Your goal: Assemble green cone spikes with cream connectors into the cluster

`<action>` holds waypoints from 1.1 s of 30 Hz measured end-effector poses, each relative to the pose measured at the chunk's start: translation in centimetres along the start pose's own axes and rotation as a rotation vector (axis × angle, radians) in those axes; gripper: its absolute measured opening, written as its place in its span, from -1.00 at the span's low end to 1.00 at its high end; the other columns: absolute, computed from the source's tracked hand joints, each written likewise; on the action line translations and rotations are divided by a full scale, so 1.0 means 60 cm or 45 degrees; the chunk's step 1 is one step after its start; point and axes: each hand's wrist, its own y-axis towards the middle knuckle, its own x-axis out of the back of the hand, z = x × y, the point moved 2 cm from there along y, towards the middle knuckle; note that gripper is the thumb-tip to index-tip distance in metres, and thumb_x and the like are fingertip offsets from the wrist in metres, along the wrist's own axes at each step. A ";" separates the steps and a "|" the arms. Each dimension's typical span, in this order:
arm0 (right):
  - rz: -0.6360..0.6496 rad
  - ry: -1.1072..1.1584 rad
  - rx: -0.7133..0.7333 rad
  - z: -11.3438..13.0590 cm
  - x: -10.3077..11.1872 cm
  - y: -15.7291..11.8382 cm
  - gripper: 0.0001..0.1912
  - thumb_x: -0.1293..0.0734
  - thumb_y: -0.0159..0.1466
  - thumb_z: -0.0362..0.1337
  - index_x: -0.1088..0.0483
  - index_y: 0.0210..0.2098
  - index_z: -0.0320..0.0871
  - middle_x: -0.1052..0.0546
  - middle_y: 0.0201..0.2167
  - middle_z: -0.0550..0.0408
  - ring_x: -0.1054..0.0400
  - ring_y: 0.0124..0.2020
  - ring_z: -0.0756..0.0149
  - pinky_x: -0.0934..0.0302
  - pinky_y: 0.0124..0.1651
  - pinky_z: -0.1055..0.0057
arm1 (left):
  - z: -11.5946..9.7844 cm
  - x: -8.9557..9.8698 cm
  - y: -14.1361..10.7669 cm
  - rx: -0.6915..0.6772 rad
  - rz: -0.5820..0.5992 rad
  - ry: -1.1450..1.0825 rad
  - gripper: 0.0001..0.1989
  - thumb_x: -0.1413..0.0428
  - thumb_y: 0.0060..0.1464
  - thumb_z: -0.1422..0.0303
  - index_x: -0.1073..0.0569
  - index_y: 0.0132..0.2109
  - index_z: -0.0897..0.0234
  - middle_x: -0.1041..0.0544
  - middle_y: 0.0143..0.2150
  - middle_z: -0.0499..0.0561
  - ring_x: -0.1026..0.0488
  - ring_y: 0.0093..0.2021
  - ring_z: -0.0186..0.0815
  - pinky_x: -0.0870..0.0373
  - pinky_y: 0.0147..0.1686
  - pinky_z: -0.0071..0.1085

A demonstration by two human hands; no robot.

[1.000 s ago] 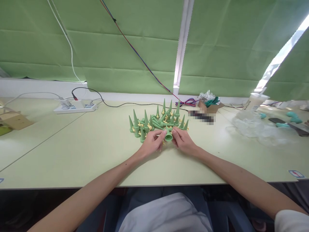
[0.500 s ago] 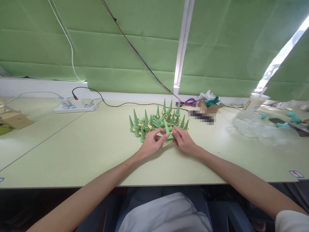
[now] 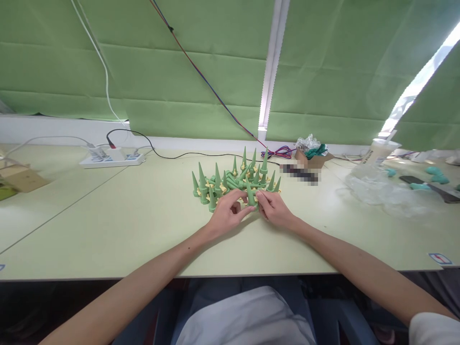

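A green cone [image 3: 250, 194] stands nearly upright between my hands, its point up. My left hand [image 3: 228, 211] grips the cone's lower part from the left, thumb at its base. From the right, my right hand [image 3: 273, 208] pinches at the cone's side, fingers closed; whatever small part lies between its fingertips is mostly hidden. Just behind my hands, several green cones [image 3: 217, 179] with small yellow pieces stand upright on the table [image 3: 143, 225]. More green pieces [image 3: 235, 181] lie heaped among them.
A white power strip [image 3: 112, 162] with plugs sits at the back left, near a cardboard box [image 3: 27, 178]. Behind the cones runs a black cable. To the right are a small box [image 3: 309, 159], a cup [image 3: 378, 152], clear plastic bags [image 3: 388, 191] and a dark phone-like object [image 3: 436, 190].
The held cone has become more upright. My left thumb has shifted right across its base, while my right hand has barely moved.
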 end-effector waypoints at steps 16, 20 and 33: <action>0.040 0.038 -0.115 0.002 -0.008 0.002 -0.39 -0.08 0.44 -0.02 0.00 -0.71 -0.08 -0.13 -0.85 0.23 -0.04 -0.74 0.43 -0.02 -0.56 0.42 | 0.000 -0.006 -0.009 -0.556 0.053 0.501 -0.77 0.07 0.30 0.42 -0.44 -0.01 0.21 -0.40 -0.04 0.14 -0.33 -0.46 -0.47 -0.29 -0.47 -0.47; 0.022 0.115 -0.178 -0.002 -0.011 0.001 -0.39 -0.08 0.44 -0.02 -0.03 -0.71 -0.09 -0.17 -0.85 0.23 -0.04 -0.75 0.44 -0.05 -0.57 0.44 | -0.001 -0.008 -0.007 -0.524 0.018 0.426 -0.78 0.04 0.29 0.43 -0.42 0.01 0.20 -0.45 -0.06 0.14 -0.44 -0.31 -0.37 -0.41 -0.37 -0.44; -0.013 0.068 -0.165 -0.018 -0.013 0.005 -0.43 -0.10 0.42 0.04 -0.04 -0.65 -0.09 -0.14 -0.77 0.24 -0.01 -0.69 0.42 0.04 -0.58 0.42 | 0.000 -0.007 -0.003 -0.421 0.057 0.255 -0.81 -0.01 0.27 0.45 -0.43 -0.02 0.23 -0.47 -0.09 0.09 -0.48 -0.18 -0.32 -0.49 -0.23 -0.39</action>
